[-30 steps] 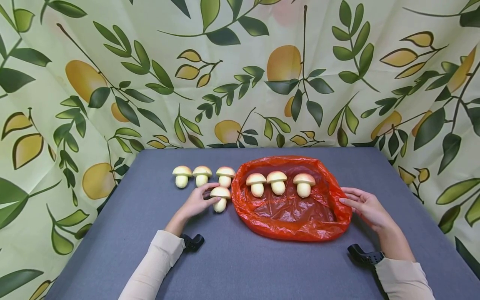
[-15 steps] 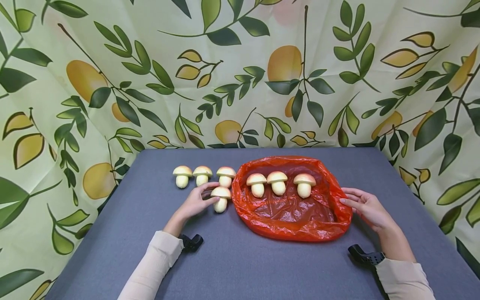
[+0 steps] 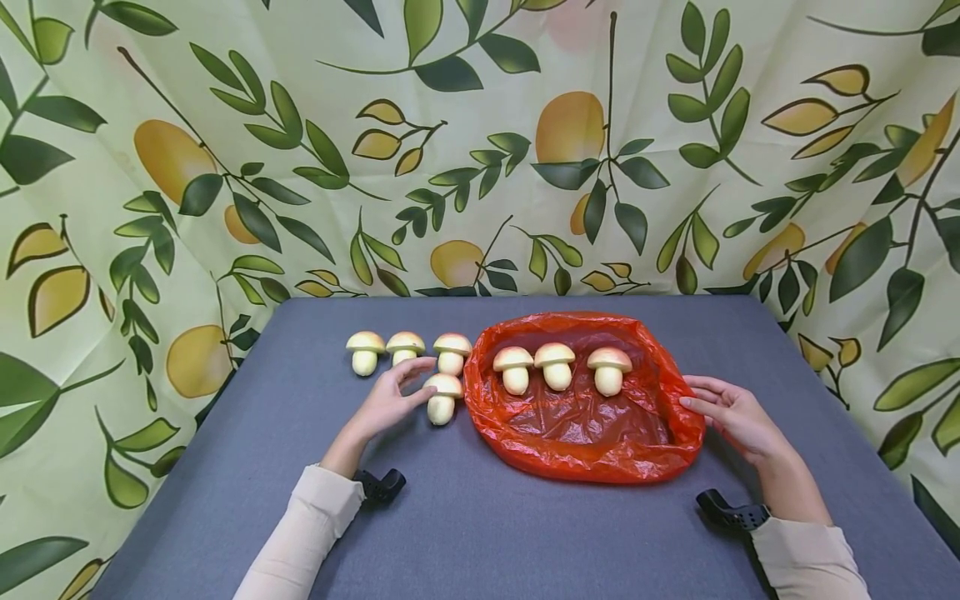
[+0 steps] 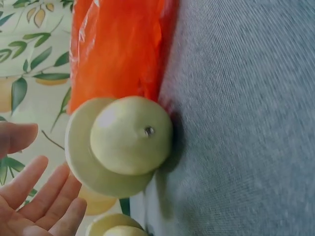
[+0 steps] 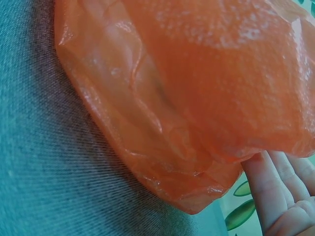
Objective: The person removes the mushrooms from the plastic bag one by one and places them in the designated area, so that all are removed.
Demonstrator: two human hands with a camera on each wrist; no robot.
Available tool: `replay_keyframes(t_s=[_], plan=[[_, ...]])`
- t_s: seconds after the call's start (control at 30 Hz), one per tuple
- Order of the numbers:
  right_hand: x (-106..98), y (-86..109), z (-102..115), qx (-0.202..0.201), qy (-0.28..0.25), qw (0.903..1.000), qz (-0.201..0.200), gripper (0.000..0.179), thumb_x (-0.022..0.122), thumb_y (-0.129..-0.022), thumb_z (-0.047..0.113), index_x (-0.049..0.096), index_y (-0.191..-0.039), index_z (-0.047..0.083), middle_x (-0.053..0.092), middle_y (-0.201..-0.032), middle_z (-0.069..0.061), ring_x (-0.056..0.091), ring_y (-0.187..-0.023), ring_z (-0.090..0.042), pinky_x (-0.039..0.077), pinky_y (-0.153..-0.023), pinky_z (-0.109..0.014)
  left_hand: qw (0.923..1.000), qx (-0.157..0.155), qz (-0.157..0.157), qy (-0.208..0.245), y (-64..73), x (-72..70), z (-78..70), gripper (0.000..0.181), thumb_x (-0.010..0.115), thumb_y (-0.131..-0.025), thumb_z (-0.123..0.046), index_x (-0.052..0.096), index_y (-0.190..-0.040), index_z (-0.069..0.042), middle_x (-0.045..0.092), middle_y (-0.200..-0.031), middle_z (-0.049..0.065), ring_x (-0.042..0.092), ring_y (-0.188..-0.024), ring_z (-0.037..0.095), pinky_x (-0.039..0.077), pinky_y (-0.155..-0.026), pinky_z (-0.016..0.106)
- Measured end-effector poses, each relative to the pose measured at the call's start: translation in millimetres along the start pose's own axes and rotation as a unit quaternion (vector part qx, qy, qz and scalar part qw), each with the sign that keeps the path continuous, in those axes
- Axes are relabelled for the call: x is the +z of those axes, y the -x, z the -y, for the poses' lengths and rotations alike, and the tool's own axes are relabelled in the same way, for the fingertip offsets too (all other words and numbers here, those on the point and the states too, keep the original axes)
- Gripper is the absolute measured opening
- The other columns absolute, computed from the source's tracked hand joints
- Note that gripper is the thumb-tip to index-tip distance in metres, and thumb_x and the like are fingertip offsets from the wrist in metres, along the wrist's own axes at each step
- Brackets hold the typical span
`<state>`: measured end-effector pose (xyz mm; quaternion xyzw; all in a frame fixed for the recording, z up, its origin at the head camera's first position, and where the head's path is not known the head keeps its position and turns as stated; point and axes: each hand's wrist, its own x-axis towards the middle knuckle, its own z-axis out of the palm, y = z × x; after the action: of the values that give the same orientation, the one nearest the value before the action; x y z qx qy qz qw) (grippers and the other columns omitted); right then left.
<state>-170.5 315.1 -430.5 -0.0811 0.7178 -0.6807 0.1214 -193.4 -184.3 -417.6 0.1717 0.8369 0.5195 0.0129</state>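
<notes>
A small toy mushroom (image 3: 442, 400) with a pale stem and a yellowish, red-tinged cap stands on the table just left of a red plastic bag (image 3: 592, 462). My left hand (image 3: 386, 402) is beside this mushroom, fingers spread. The left wrist view shows a gap between these fingers and the mushroom (image 4: 130, 137). Several similar mushrooms are about: one row (image 3: 403, 343) behind the left hand, and another (image 3: 556, 367) inside the open bag. At the bag's right side, my right hand (image 3: 731, 417) touches the rim with extended fingers (image 5: 266, 182); its fingertips are partly hidden by the plastic.
The table has a grey-blue cloth (image 3: 517, 537) on it. Behind and at the sides hangs a curtain (image 3: 480, 108) printed with leaves and fruit. Each wrist wears a black strap mount (image 3: 382, 485).
The left hand has let go of the mushroom and drawn slightly back, its fingers opening. The mushroom stays where it was. The right hand and the bag have not moved.
</notes>
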Motion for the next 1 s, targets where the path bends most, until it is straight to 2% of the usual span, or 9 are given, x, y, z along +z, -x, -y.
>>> replay_keyframes(t_s=[0.3,0.5,0.67,0.8,1.0], plan=[[1.6,-0.1,1.7,0.01,-0.003,0.9999,-0.007,0.032,0.055,-0.096,0.005,0.064,-0.105,0.035,0.073,-0.097,0.02,0.069,-0.084,0.002,0.057,-0.073,-0.014,0.9998,0.009,-0.008,0.015,0.5,10.5,-16.6,0.046,0.063,-0.091,-0.005,0.049,-0.133,0.009,0.052,-0.136,0.03,0.049,-0.131,0.043,0.038,-0.113,0.052],[2.4,-0.2,2.9,0.011,-0.007,0.9999,-0.007,0.032,0.054,-0.096,0.005,0.064,-0.105,0.034,0.073,-0.096,0.019,0.069,-0.084,0.002,0.057,-0.073,-0.014,0.9991,0.01,-0.005,0.04,-1.4,17.2,-21.5,0.046,0.062,-0.091,-0.003,0.048,-0.132,0.01,0.051,-0.136,0.031,0.05,-0.129,0.044,0.039,-0.111,0.053],[2.1,0.4,1.9,0.013,-0.001,0.9999,-0.007,0.032,0.054,-0.096,0.005,0.064,-0.105,0.035,0.073,-0.096,0.02,0.069,-0.084,0.002,0.057,-0.072,-0.014,0.9984,0.01,-0.01,0.054,-7.1,26.8,-23.8,0.044,0.061,-0.091,-0.002,0.049,-0.132,0.009,0.052,-0.136,0.03,0.05,-0.129,0.043,0.041,-0.111,0.05],[1.3,1.1,0.9,0.017,0.015,0.9997,-0.008,0.032,0.054,-0.097,0.007,0.063,-0.105,0.037,0.072,-0.096,0.021,0.069,-0.084,0.003,0.057,-0.072,-0.015,0.9979,0.014,-0.001,0.063,-11.9,36.3,-28.3,0.043,0.06,-0.09,0.0,0.05,-0.131,0.01,0.052,-0.135,0.029,0.049,-0.13,0.042,0.04,-0.112,0.049],[0.9,0.0,0.2,0.013,0.015,0.9998,-0.009,0.032,0.054,-0.097,0.007,0.063,-0.105,0.036,0.072,-0.097,0.021,0.069,-0.084,0.003,0.057,-0.072,-0.015,0.9981,0.029,0.002,0.054,-17.0,48.3,-37.1,0.041,0.06,-0.091,0.0,0.05,-0.13,0.011,0.054,-0.133,0.03,0.05,-0.129,0.042,0.041,-0.111,0.051]])
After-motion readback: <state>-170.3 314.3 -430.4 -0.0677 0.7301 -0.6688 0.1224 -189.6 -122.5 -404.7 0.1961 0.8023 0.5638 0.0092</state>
